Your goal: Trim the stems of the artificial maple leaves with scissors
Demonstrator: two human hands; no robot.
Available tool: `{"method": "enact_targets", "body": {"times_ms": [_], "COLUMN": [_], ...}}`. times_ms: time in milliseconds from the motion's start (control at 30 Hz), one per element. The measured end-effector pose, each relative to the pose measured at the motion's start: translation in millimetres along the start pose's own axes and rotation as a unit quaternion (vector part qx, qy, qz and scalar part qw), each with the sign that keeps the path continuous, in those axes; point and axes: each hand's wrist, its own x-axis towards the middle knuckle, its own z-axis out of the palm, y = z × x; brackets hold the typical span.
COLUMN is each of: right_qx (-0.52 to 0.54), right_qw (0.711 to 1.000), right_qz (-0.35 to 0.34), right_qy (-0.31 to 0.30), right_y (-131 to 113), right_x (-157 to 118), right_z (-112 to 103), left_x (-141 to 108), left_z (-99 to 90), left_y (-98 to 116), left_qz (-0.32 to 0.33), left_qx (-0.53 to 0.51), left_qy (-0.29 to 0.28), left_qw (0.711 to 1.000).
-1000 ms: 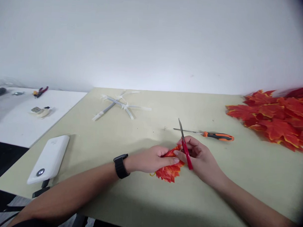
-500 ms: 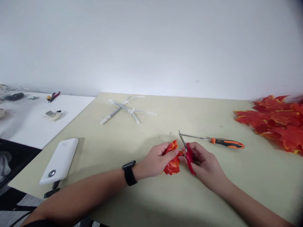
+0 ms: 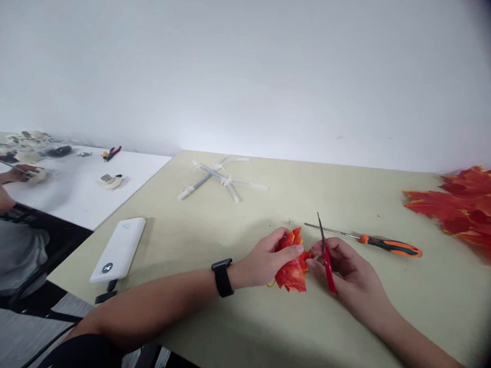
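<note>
My left hand (image 3: 265, 260) is closed around a crumpled bundle of red-orange artificial maple leaves (image 3: 293, 274), thumb on top. Red-handled scissors (image 3: 326, 259) rest in my right hand (image 3: 353, 273), their blades pointing up and away from me. My right fingertips meet the bundle's right edge; whether they pinch a leaf there is hard to make out. Just beyond my right hand, a screwdriver (image 3: 390, 246) with an orange and black handle lies on the table.
Clear plastic tubes tied in a cross (image 3: 213, 175) lie towards the back. A white power bank (image 3: 120, 249) is at the left edge. More maple leaves (image 3: 470, 205) are piled at right. On the white table (image 3: 88, 192), pliers (image 3: 112, 153) lie near a co-worker's hand (image 3: 22, 173).
The view has turned left, bringing a co-worker's arm into sight. The scissors have turned, and their blades, apart before, now look lined up. The leaf bundle stays in my left hand.
</note>
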Motion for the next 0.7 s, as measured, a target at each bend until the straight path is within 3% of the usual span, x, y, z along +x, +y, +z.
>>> {"method": "enact_targets", "body": {"times_ms": [300,700], "right_qx": [0.034,0.003], "right_qw": [0.999,1.000], "right_qz": [0.007,0.002], "right_qy": [0.002,-0.010], "right_y": [0.8,2.7], "right_x": [1.3,1.0], "right_z": [-1.2,-2.2], "left_x": [1.0,2.8], "left_z": [-0.3,-0.2], "left_y": [0.4,-2.2], "left_qz": [0.010,0.003], "left_qx": [0.010,0.004], "left_qy": [0.007,0.017], "left_qw": [1.000,1.000]}}
